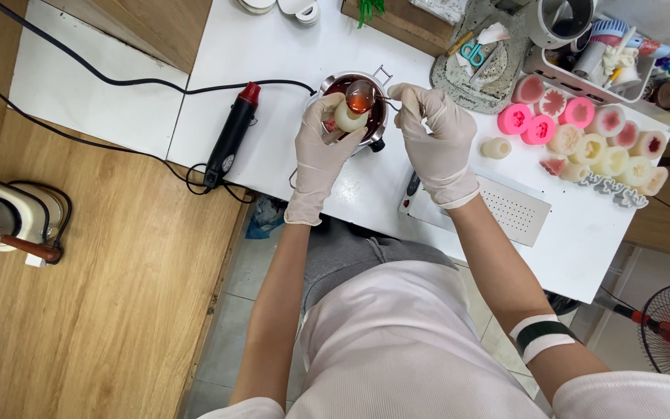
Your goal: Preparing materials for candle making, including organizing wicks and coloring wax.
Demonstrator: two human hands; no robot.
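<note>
White table (273,46) bearing heat gun (230,136), metal pot (374,136), candles (599,143).

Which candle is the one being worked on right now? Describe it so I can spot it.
On the white table, find the metal pot of dark red liquid. The left hand holds a cream candle over it, under a spoon of amber liquid. The other candles lie far right.

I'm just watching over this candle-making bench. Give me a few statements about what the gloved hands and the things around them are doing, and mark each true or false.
1. The left hand holds a pale candle over the metal pot. True.
2. The right hand holds scissors. False: it holds a spoon of reddish liquid.
3. The black heat gun lies left of the pot. True.
4. Both hands are bare. False: both wear pale gloves.
</note>
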